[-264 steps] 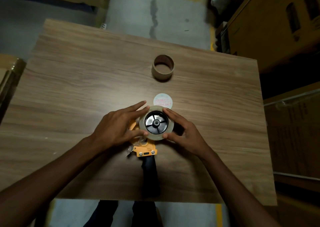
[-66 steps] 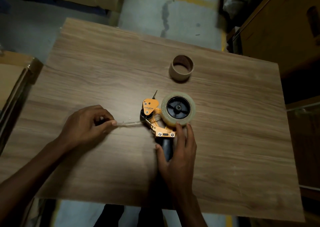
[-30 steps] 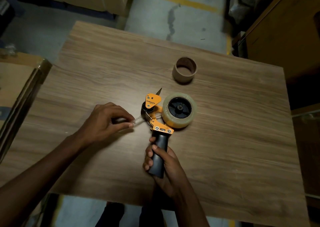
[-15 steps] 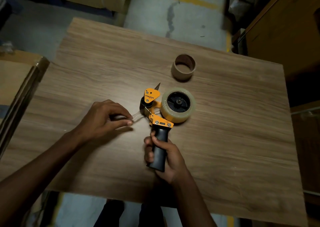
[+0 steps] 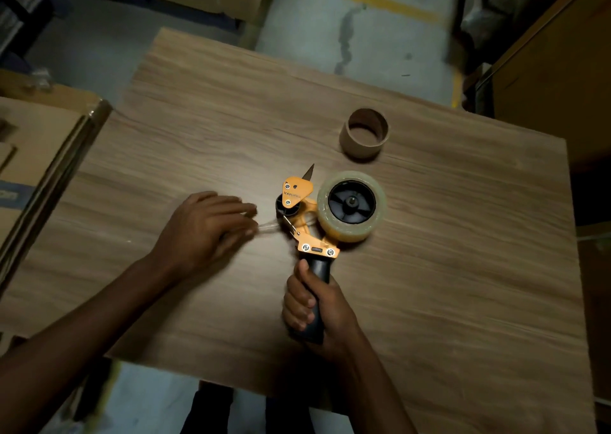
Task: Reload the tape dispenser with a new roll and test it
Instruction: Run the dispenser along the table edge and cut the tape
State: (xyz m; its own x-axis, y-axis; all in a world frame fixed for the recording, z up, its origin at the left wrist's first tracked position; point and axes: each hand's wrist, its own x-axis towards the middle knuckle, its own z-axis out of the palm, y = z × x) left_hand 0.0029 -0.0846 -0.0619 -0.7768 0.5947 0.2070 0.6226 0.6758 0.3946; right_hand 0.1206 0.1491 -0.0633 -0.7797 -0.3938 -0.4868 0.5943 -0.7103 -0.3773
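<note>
left hand [image 5: 201, 227] | bare; right hand [image 5: 317, 304] | bare; forearms | sleeveless

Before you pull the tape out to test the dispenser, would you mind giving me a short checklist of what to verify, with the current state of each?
1. New roll seated on the hub of the dispenser: ok, it sits flush around the black wheel.
2. Right hand has a firm hold on the handle: ok, fingers wrapped around the black grip.
3. Left hand has the tape end: ok, a clear strip runs from the fingertips to the roller.
4. Tape threaded correctly past the roller: cannot tell, the strip is clear and blurred.
5. Blade clear of fingers: ok, it points away from both hands.
6. Old cardboard core out of the way: ok, it stands apart, farther back on the table.
</note>
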